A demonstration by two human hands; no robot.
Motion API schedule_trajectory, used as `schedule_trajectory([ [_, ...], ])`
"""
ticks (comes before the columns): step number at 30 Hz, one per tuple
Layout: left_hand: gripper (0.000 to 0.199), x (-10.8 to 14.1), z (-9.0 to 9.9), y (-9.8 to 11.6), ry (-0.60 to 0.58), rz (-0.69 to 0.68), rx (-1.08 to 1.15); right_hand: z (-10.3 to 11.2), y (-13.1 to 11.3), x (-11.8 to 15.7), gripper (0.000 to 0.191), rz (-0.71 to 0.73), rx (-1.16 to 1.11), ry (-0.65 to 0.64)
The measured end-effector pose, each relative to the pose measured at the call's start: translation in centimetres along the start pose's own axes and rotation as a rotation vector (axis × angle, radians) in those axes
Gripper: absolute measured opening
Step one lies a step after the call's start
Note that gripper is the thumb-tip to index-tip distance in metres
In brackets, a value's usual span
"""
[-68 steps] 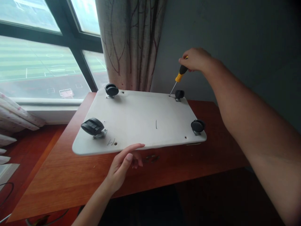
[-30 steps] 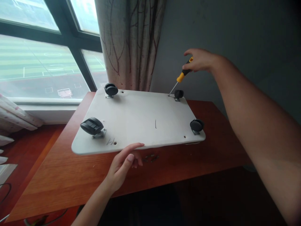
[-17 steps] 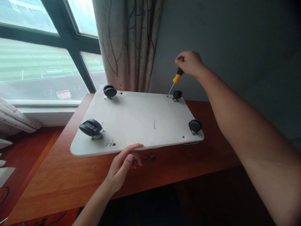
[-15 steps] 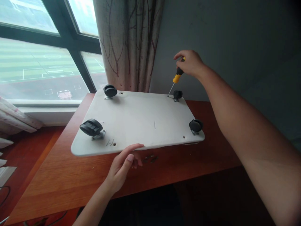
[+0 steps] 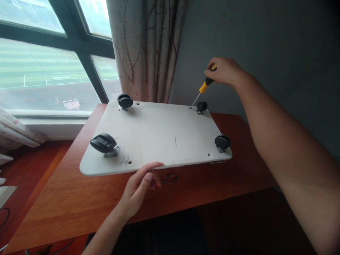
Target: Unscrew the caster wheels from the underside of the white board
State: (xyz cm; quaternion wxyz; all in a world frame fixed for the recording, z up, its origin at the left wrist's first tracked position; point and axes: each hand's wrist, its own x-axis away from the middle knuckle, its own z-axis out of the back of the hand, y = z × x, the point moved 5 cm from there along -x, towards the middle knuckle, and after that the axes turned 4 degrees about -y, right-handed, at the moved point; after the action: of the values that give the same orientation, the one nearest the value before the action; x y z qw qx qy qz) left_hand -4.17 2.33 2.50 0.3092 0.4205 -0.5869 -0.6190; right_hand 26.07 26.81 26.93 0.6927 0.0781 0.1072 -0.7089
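Observation:
A white board (image 5: 156, 134) with rounded corners lies raised above the wooden table, black casters at its corners. My right hand (image 5: 223, 71) is closed on the handle of a yellow and black screwdriver (image 5: 205, 85). The screwdriver leans to the right, its tip at a hole near the board's far edge, just left of the far right caster (image 5: 202, 106). At the near edge, my left hand (image 5: 142, 186) rests its index finger along the board's rim, fingers apart and holding nothing.
Several small metal pieces (image 5: 171, 178) lie on the wooden table (image 5: 79, 198) under the board's near edge. A curtain (image 5: 146, 49) and a wall stand behind the table, with a window at the left.
My right hand has shifted right, tilting the screwdriver further over while its tip stays at the same hole. My left hand stays in place on the board's edge.

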Motion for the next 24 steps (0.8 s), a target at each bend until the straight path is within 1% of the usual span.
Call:
schedule_trajectory([
  [3,0.040,0.0,0.0,-0.1,-0.005,-0.002,-0.004,-0.3,0.2,0.2,0.035,0.103,-0.144,-0.113],
  [5,0.040,0.0,0.0,-0.1,-0.006,0.000,-0.009,-0.5,0.1,0.4,0.043,0.127,-0.268,-0.175],
  [6,0.040,0.0,0.0,-0.2,-0.005,0.002,-0.011,-0.6,0.1,0.5,0.045,0.123,-0.313,-0.179],
  [8,0.039,0.0,0.1,-0.2,-0.004,0.006,-0.012,-0.7,0.3,0.6,0.043,0.088,-0.343,-0.131],
  [10,0.039,0.0,0.1,-0.2,-0.001,0.010,-0.015,-0.7,0.6,0.5,0.036,0.057,-0.297,-0.024],
  [12,0.039,0.0,0.2,-0.2,0.003,0.016,-0.021,-0.9,0.7,0.3,0.034,0.065,-0.224,0.068],
  [13,0.038,0.0,0.2,-0.2,0.005,0.019,-0.025,-1.0,0.7,0.1,0.031,0.080,-0.201,0.093],
  [16,0.036,0.0,0.2,-0.2,0.013,0.029,-0.043,-1.5,0.9,-0.3,0.026,0.094,-0.245,0.106],
  [17,0.036,0.0,0.2,-0.2,0.017,0.031,-0.049,-1.6,1.1,-0.4,0.029,0.079,-0.275,0.097],
  [19,0.035,0.0,0.1,-0.1,0.024,0.030,-0.057,-1.7,1.3,-0.4,0.042,0.030,-0.289,0.085],
  [20,0.035,0.0,0.1,-0.1,0.026,0.029,-0.058,-1.6,1.4,-0.4,0.047,0.005,-0.256,0.090],
  [21,0.035,-0.1,0.1,0.0,0.028,0.027,-0.059,-1.4,1.4,-0.3,0.047,-0.014,-0.197,0.104],
  [23,0.035,-0.1,0.1,0.0,0.032,0.029,-0.062,-0.8,1.3,0.0,0.042,-0.038,-0.049,0.130],
  [24,0.034,-0.2,0.1,0.0,0.035,0.030,-0.064,-0.6,1.2,0.1,0.043,-0.047,0.016,0.133],
])
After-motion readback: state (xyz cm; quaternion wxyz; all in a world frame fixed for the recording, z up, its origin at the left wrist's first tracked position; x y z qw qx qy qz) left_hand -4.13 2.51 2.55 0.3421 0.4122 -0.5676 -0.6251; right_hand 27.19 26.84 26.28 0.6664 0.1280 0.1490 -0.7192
